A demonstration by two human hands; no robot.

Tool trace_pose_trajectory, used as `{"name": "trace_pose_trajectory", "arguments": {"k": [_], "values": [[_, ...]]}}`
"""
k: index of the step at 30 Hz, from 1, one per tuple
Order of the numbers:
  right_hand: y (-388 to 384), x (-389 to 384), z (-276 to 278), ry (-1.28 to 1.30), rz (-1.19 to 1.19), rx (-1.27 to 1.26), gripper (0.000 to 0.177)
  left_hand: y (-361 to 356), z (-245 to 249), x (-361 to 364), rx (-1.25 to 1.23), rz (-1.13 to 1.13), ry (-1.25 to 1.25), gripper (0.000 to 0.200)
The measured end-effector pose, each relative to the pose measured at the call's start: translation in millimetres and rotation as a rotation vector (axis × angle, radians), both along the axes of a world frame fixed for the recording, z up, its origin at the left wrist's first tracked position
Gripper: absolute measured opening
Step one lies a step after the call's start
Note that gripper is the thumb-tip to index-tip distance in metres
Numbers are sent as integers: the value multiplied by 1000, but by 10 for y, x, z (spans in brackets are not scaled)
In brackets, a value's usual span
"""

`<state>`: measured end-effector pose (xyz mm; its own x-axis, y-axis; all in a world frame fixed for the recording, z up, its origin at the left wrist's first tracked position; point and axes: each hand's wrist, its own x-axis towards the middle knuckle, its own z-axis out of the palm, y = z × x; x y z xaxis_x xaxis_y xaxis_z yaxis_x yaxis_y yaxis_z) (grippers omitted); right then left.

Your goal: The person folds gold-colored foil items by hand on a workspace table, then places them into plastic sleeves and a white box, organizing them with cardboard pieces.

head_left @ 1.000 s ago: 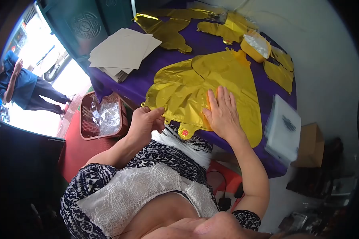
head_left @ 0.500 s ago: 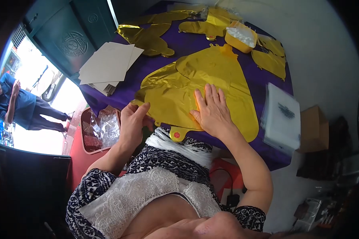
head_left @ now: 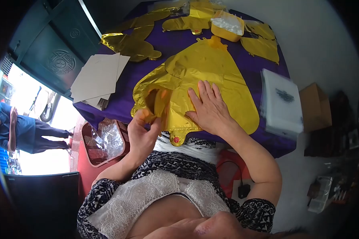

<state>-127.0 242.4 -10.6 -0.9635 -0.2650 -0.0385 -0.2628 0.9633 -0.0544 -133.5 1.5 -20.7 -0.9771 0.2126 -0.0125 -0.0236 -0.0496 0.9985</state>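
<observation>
A large flat gold foil sheet (head_left: pixel 227 91) lies on the purple cloth of the table, with a small tab bearing a red spot at its near edge. My left hand (head_left: pixel 143 129) pinches the foil's near left edge, which is lifted and curled over into a fold. On the middle of the foil my right hand (head_left: pixel 210 107) lies flat, fingers spread. An orange piece (head_left: pixel 217 43) sits at the foil's far tip.
Cream cards (head_left: pixel 95 77) lie at the left, clear plastic sleeves (head_left: pixel 281 103) at the right beside a cardboard box (head_left: pixel 315 105). More gold foil (head_left: pixel 135 46) and a yellow tub (head_left: pixel 227 34) are at the back. A red basket (head_left: pixel 92 149) stands below left. A person (head_left: pixel 24 129) stands outside.
My left hand has moved right and pulled the foil's left edge up and over into a fold. The right hand stays flat on the foil. The whole view has shifted slightly.
</observation>
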Motion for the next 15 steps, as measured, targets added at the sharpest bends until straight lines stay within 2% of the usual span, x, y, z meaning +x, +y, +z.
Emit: {"name": "trace_pose_trajectory", "arguments": {"k": [5, 6, 9, 13, 15], "values": [[-30, 6, 54, -15, -33, -57, 72, 116, 137, -35, -243, -131, 203, 19], [-32, 5, 61, -24, -39, -67, 71, 174, 148, -55, -222, -143, 316, 22], [-21, 0, 20, -30, -45, -30, 73, 250, 242, -127, -416, -262, 688, 27], [29, 11, 13, -9, 2, -44, 77, 303, 332, -178, -418, -501, 767, 30], [74, 37, -33, 66, 53, -107, 75, 245, 345, -262, -325, -571, 734, 30]]}}
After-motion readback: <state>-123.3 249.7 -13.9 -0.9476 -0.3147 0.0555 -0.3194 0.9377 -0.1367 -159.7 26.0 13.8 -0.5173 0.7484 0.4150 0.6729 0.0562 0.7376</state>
